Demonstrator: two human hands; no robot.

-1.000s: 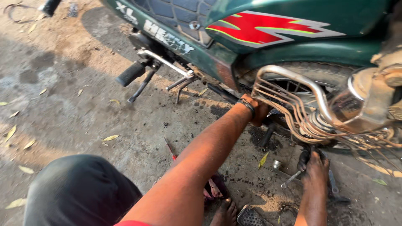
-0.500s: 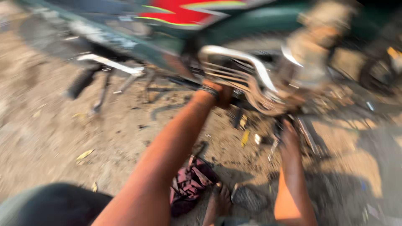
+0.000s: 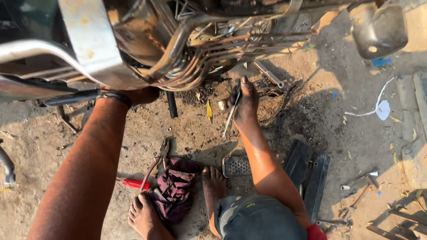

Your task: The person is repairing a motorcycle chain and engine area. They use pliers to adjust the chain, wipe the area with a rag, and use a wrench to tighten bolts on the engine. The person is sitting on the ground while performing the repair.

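Two hands are down among the underside parts of a motorbike that stands on sandy ground. The right hand (image 3: 243, 100) is closed around a slim metal tool (image 3: 231, 116), a long rod-like wrench whose lower end slants down toward the ground; the fingers are blackened with grease. The left hand (image 3: 141, 94), with a dark band (image 3: 114, 96) at the wrist, reaches up under the chrome guard bars (image 3: 187, 66) of the motorbike, beside a flat metal plate (image 3: 91, 42); its fingers are hidden behind the metal, so I cannot tell whether it is gripping or merely pressed against something.

On the ground between the forearms lie a pair of pliers (image 3: 156, 163), a red-handled screwdriver (image 3: 134, 183) and a crumpled dark maroon rag (image 3: 174, 189). The person's bare feet (image 3: 212, 186) flank the rag, the left foot touching it. A small ribbed metal footplate (image 3: 236, 166) sits just beside the right foot, against the right forearm. Two dark flat bars (image 3: 311, 175) lie to the right of that arm. A short black tube (image 3: 171, 104) rests near the left hand, and a yellow leaf (image 3: 209, 111) lies close to the tool. A second wrench (image 3: 268, 74) lies beyond the right hand, and a scrap of white paper (image 3: 381, 109) is well apart toward the right.
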